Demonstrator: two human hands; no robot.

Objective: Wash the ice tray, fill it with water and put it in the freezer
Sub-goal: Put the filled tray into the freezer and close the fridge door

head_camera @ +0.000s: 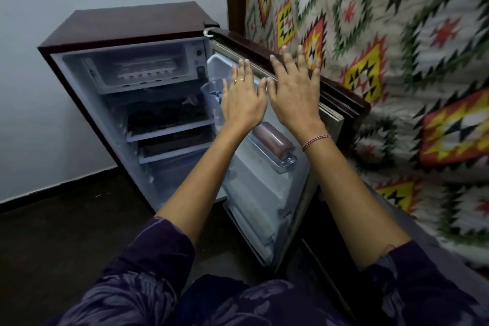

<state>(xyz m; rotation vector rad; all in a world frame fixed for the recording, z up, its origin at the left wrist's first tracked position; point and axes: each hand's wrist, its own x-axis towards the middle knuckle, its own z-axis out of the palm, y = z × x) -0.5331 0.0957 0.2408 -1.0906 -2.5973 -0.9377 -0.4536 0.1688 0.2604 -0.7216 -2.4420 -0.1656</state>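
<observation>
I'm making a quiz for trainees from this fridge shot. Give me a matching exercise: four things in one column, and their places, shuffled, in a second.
Things
1. ice tray
2. brown cylinder
3. ring
4. red-and-white thread band

Places
A. on the wrist of the right hand
B. in the freezer compartment at the top
C. on a finger of the left hand
D. lying in a door rack

Pairs: 1-B, 2-D, 3-C, 4-A
</observation>
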